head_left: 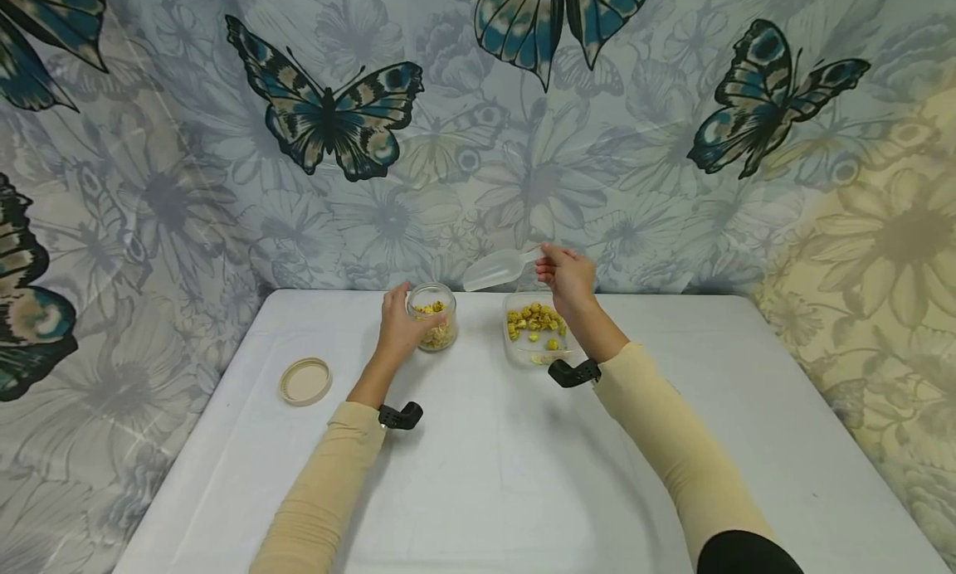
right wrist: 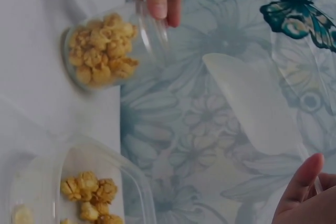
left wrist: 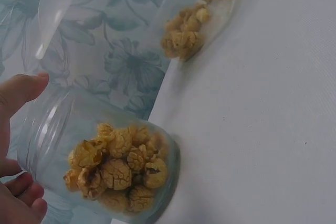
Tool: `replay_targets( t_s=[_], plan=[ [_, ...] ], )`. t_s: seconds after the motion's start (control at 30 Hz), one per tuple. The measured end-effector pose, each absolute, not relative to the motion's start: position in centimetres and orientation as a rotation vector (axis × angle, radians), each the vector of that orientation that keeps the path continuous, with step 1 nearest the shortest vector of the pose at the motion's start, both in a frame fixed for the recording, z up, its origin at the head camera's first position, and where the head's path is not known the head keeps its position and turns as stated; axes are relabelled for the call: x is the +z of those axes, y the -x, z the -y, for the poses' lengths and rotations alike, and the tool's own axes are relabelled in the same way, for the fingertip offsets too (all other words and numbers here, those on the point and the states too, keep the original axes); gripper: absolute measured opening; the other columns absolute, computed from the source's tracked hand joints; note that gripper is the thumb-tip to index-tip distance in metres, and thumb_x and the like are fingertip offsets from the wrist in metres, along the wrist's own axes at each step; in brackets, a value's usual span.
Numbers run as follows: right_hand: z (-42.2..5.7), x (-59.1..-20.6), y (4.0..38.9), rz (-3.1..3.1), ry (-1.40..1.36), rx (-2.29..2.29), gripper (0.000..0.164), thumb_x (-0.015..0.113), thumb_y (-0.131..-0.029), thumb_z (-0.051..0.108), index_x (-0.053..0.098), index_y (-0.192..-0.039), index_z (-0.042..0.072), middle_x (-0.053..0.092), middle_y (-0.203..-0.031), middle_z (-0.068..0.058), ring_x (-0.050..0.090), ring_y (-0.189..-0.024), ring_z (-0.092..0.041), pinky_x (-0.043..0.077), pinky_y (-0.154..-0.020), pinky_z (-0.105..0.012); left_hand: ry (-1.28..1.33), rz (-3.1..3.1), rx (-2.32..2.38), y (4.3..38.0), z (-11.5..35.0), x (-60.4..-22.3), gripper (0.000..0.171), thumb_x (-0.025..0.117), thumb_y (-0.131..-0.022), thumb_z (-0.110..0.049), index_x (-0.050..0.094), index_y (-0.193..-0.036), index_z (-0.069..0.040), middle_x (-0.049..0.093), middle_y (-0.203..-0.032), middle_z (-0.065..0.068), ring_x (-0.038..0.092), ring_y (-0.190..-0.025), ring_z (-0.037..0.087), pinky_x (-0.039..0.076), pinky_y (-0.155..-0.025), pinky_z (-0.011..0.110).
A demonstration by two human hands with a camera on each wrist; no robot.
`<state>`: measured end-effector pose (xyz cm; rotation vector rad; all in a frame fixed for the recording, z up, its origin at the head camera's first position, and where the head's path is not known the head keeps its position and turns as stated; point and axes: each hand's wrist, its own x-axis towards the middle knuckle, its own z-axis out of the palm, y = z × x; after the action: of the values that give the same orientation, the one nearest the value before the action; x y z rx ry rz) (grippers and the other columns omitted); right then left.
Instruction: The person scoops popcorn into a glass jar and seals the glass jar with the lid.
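My left hand [head_left: 397,325] grips a clear glass jar [head_left: 446,335] near its neck, thumb on one side and fingers on the other. Caramel-coloured popcorn [left wrist: 118,169] fills the lower part of the upright jar, which stands on the table. My right hand [head_left: 569,282] holds a translucent white plastic scoop [head_left: 493,270] by its handle, raised above the table's back edge between jar and container. No popcorn shows in the scoop's bowl [right wrist: 254,103]. Below the right hand sits a clear plastic container [head_left: 515,358] with more popcorn [head_left: 534,316] inside, partly hidden by the forearm.
A round cream-coloured lid [head_left: 304,381] lies on the white-covered table [head_left: 478,474], left of the left forearm. Behind the table's back edge hangs a butterfly-and-flower patterned cloth [head_left: 538,184]. Both wrists carry black straps with small cameras.
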<state>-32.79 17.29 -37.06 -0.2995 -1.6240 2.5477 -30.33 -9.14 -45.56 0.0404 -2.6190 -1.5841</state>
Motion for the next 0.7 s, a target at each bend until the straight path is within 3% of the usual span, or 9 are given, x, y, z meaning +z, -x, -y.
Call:
replay_targets(
  t_s=[0.27,0.7],
  plan=[
    [-18.5,-36.5,32.5,1.610,0.279,2.542,0.019,0.059,-0.097,0.011,0.058,-0.106,-0.005,0.062,-0.058,-0.001,0.057,-0.046,-0.008,0.049,-0.045,-0.016,0.018,2.563,-1.612,30.3,8.7,-44.6,0.093,0.079,-0.081,-0.037,0.026,-0.154,-0.012,0.020,-0.157,0.015,0.024,-0.147,0.036,0.024,-0.120,0.055],
    [-20.2,-36.4,32.3,1.550,0.335,2.504,0.012,0.061,-0.095,0.008,0.061,-0.096,-0.004,0.062,-0.056,-0.002,0.056,-0.044,-0.009,0.048,-0.043,-0.016,0.176,2.513,-1.593,29.9,7.4,-43.5,0.090,0.076,-0.082,-0.040,0.028,-0.153,-0.011,0.022,-0.157,0.014,0.025,-0.146,0.035,0.025,-0.119,0.055]
  ],
)
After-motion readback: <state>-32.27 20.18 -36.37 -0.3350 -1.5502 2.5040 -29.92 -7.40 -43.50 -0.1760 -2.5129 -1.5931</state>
